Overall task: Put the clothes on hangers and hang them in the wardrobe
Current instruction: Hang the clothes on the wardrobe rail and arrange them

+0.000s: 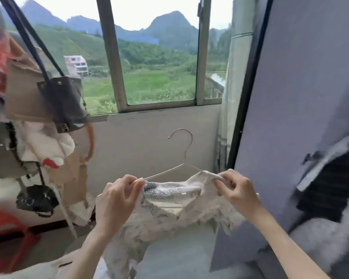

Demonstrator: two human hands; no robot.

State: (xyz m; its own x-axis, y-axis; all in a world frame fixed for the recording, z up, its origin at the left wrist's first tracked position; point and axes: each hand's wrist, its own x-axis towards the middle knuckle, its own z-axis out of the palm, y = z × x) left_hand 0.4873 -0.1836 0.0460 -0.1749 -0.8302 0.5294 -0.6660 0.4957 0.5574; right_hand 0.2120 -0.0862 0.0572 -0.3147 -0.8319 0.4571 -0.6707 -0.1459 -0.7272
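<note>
Thin white wire hanger [179, 164] held level at chest height before the window sill, hook up, for threading. Cream printed cotton garment [169, 206] half on: right hand [238, 190] pinching the collar over the right hanger arm, left hand [117, 196] pinching fabric and the bare left arm tip, probably to pull it across.

Thin shiny metal wire hanger [181, 154]; soft matt printed cloth garment [169, 214].

Red stool [7, 228] stands on the floor [48, 242].
</note>
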